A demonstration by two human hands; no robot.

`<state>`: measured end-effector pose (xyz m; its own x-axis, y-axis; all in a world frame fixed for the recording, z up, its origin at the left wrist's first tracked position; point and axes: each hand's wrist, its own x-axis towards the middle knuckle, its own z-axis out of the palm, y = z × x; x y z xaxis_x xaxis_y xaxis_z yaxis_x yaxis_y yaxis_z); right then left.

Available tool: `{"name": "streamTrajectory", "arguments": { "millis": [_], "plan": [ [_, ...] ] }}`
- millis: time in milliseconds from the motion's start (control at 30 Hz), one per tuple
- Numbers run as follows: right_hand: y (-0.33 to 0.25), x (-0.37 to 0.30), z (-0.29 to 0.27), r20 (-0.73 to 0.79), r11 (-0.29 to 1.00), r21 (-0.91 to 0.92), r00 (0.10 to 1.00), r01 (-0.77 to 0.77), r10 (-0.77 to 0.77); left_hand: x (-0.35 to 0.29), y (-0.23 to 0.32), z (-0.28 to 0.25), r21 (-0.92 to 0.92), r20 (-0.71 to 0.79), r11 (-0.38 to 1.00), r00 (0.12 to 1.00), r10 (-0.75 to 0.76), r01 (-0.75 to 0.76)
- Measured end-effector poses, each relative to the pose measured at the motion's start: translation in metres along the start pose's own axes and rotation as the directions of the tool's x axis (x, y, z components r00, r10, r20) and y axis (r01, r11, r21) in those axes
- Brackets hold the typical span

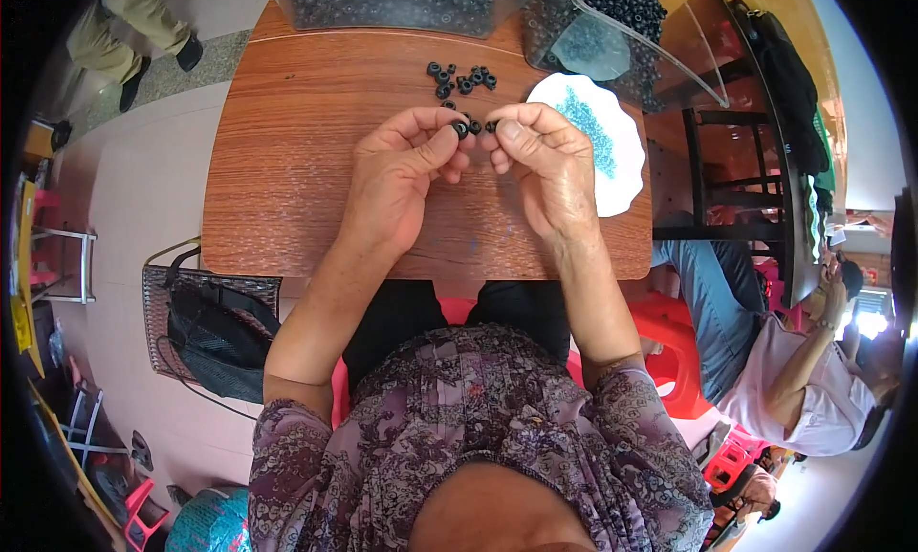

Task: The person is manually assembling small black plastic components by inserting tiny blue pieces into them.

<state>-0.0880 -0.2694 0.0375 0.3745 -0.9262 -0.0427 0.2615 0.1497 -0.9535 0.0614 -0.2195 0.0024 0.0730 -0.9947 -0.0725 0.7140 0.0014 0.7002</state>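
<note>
Tbl (287, 169) looks glossy wood-grain, blk pcs (464, 86) smooth plastic.

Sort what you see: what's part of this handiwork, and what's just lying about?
Seemingly part of it:
- left hand
- right hand
- black beads
- tubs
- plate
- blue bits
- table

Apparently just about:
- bag
- chair

A purple blouse (459, 385) — dark floral print, loose sleeves (298, 452) ending near the elbows — is worn with black trousers (394, 315).

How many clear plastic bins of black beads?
2: left bin along the far edge of the table; right bin at its far right corner. Others may be hidden.
</note>
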Motion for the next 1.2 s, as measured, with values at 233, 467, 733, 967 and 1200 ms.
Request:
{"name": "streamTrajectory", "arguments": {
  "millis": [233, 467, 733, 967, 1200],
  "plan": [
    [0.001, -0.002, 0.001, 0.041, 0.999, -0.01, 0.998, 0.054, -0.053, 0.0, -0.003, 0.0, -0.006, 0.008, 1.0, 1.0, 0.015, -0.015],
    [-0.008, -0.004, 0.006, 0.011, 0.997, -0.074, 1.0, 0.016, -0.015, -0.002, -0.001, 0.004, 0.044, -0.023, 0.999, 0.999, 0.026, -0.025],
    [-0.007, -0.003, 0.01, 0.016, 0.995, -0.1, 1.0, 0.003, -0.001, -0.003, -0.004, 0.004, 0.126, 0.003, 0.989, 0.997, 0.073, -0.073],
    [-0.011, 0.0, 0.006, 0.014, 0.988, -0.14, 0.998, -0.066, 0.069, -0.006, -0.007, 0.006, 0.229, -0.027, 0.965, 0.99, 0.139, -0.13],
    [-0.009, 0.003, 0.003, 0.01, 0.979, -0.068, 0.982, -0.19, 0.191, -0.007, -0.012, 0.006, 0.22, -0.03, 0.954, 0.976, 0.215, -0.203]
  ]
}}
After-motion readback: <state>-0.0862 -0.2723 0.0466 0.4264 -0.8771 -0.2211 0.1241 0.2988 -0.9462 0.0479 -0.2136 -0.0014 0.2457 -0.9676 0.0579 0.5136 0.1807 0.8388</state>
